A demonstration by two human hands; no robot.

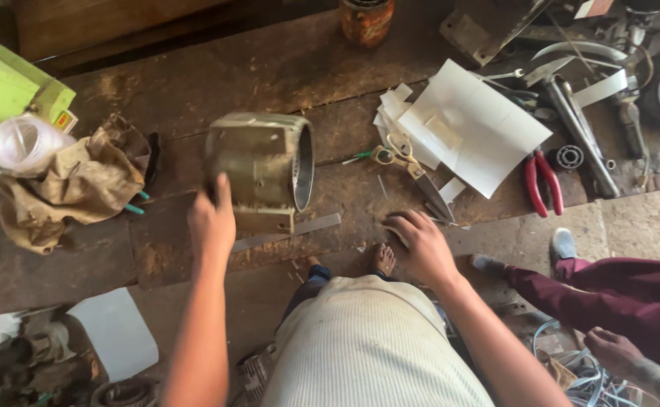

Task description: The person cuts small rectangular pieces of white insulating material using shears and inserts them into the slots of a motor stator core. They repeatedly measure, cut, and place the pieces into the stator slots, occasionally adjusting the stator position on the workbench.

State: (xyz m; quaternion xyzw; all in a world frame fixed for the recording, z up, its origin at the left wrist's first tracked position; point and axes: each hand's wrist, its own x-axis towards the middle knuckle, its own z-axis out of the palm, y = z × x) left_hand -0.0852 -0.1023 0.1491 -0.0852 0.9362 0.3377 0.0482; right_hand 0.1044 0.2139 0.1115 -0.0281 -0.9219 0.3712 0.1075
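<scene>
Fingers: left hand (211, 220) grips metal housing (260, 169) | right hand (423, 245) flat, released on workbench (194, 83)

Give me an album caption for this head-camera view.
Left hand grips a metal housing on a worn bench; right hand rests near scissors and white sheets.

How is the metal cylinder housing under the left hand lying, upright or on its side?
On its side. The metal housing has its round open end facing right, and the left hand rests on its near edge on the wooden bench.
</scene>
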